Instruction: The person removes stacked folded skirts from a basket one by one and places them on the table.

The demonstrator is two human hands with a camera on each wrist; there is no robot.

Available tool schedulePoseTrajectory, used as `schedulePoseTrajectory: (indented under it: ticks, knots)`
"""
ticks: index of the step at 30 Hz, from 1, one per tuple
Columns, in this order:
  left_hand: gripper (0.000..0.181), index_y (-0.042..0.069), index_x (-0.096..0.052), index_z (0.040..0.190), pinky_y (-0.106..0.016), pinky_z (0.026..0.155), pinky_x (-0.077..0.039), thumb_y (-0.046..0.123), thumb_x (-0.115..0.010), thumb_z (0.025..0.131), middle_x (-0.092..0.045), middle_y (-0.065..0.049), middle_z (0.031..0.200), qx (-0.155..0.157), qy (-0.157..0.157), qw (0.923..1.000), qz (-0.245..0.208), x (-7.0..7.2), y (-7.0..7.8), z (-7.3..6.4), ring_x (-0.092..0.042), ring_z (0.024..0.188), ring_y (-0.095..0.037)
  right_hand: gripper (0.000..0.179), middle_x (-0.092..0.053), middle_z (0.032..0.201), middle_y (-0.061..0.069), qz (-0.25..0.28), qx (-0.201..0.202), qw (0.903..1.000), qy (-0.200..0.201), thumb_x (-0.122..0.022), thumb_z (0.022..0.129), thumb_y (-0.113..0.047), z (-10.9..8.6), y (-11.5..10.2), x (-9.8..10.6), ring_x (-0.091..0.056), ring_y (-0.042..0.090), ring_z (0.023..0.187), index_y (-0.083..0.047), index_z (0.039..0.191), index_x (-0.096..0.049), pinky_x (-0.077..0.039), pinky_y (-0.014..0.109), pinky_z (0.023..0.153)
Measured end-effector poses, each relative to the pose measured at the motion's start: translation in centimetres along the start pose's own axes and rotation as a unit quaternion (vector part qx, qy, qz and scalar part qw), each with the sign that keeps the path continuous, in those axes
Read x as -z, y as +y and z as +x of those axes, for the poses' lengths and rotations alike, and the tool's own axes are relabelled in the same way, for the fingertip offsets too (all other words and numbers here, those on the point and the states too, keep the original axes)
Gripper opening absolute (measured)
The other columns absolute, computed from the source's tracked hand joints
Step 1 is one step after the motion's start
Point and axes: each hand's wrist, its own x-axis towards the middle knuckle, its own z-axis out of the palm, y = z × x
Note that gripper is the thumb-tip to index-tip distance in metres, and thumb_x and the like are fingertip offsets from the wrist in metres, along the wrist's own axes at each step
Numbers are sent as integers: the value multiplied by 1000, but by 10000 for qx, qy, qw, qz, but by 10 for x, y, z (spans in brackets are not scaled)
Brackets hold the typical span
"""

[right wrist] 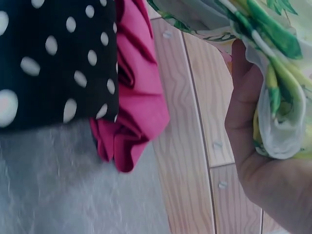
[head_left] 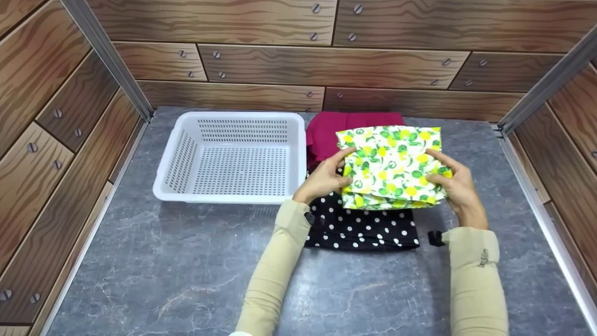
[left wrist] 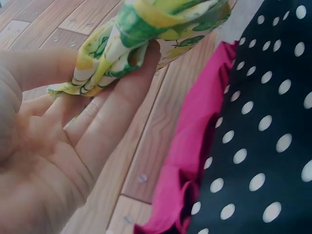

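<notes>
A folded lemon-print cloth [head_left: 392,161], white with yellow lemons and green leaves, is held up between both hands. My left hand [head_left: 322,179] pinches its left edge, thumb on the front and fingers around the back, as the left wrist view shows of the gathered cloth [left wrist: 112,53]. On the opposite edge my right hand [head_left: 459,184] grips the folded layers, its fingers curled behind them in the right wrist view. Below lies a folded black polka-dot cloth [head_left: 364,228], partly covered by the lemon cloth in the head view. Behind it a magenta cloth [head_left: 322,135] shows, partly hidden.
A white plastic basket [head_left: 233,198] with perforated walls stands left of the cloths, near my left forearm. The grey marbled tabletop [head_left: 186,270] is bounded by wood-patterned panels [head_left: 326,65] at the back and both sides, with metal rails [head_left: 545,186] along the edges.
</notes>
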Motion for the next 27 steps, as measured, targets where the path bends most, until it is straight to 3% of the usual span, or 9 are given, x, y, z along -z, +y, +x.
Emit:
schedulePoseTrajectory:
  ticks: [4, 8, 11, 15, 18, 21, 22, 24, 27]
  knots:
    - [78, 16, -36, 159, -40, 66, -61, -14, -58, 90, -56, -22, 138, 140, -31, 9997, -213, -16, -6, 8, -68, 68, -19, 59, -25, 152, 23, 46, -86, 9997, 243, -59, 92, 15, -4, 1, 14, -56, 8, 56, -14, 144, -59, -53, 19, 55]
    - [79, 17, -36, 159, -39, 66, -61, -15, -58, 90, -53, -22, 142, 205, -108, 9995, -203, -30, -12, 16, -59, 58, -16, 61, -46, 129, 10, 129, -297, 9983, 485, -62, 92, 14, -10, 5, 27, -68, 15, 76, -15, 146, -57, -59, 25, 63]
    - [81, 17, -36, 159, -38, 63, -60, -18, -55, 88, -56, -17, 136, 234, -170, 9992, -262, -39, -15, 18, -56, 56, -15, 63, -37, 148, 17, 41, -482, 9970, 603, -61, 93, 12, -15, 8, 36, -66, 14, 73, -17, 149, -54, -57, 24, 60]
    - [84, 15, -35, 159, -37, 65, -61, -22, -51, 85, -58, -17, 133, 281, -277, 9984, -415, -51, -17, 22, -63, 64, -17, 63, -8, 166, 17, -17, -607, 9950, 787, -61, 95, 10, -21, 12, 46, -62, 11, 64, -19, 149, -53, -54, 22, 55]
    - [85, 16, -35, 159, -37, 67, -61, -23, -50, 85, -54, -21, 140, 354, -297, 9979, -456, -61, -19, 25, -63, 65, -17, 61, -10, 167, 14, -39, -603, 9931, 1009, -61, 95, 10, -25, 15, 53, -59, 9, 68, -19, 148, -55, -52, 20, 56]
    - [84, 17, -36, 159, -37, 67, -61, -22, -51, 86, -52, -23, 145, 412, -215, 9976, -516, -73, -23, 28, -60, 61, -16, 61, -6, 170, 8, -169, -624, 9891, 1321, -59, 95, 10, -29, 20, 60, -58, 13, 97, -17, 149, -54, -49, 18, 57]
    - [83, 17, -37, 158, -37, 67, -61, -23, -52, 86, -51, -23, 145, 428, -174, 9974, -556, -77, -24, 30, -60, 61, -16, 60, -5, 170, 7, -205, -648, 9877, 1408, -58, 96, 10, -30, 21, 62, -52, 17, 118, -17, 150, -52, -49, 17, 60]
    - [82, 17, -38, 158, -36, 68, -61, -23, -52, 87, -50, -24, 147, 482, -105, 9965, -674, -86, -28, 32, -62, 61, -16, 59, -3, 170, 6, -463, -708, 9839, 1572, -57, 98, 7, -33, 25, 66, -30, 21, 143, -17, 151, -50, -48, 16, 64]
    - [80, 16, -41, 156, -34, 67, -61, -23, -54, 87, -48, -24, 149, 561, 75, 9960, -687, -99, -34, 35, -62, 61, -15, 56, -5, 170, 6, -683, -866, 9769, 1828, -56, 99, 3, -37, 29, 71, -35, 21, 139, -19, 151, -51, -45, 16, 61]
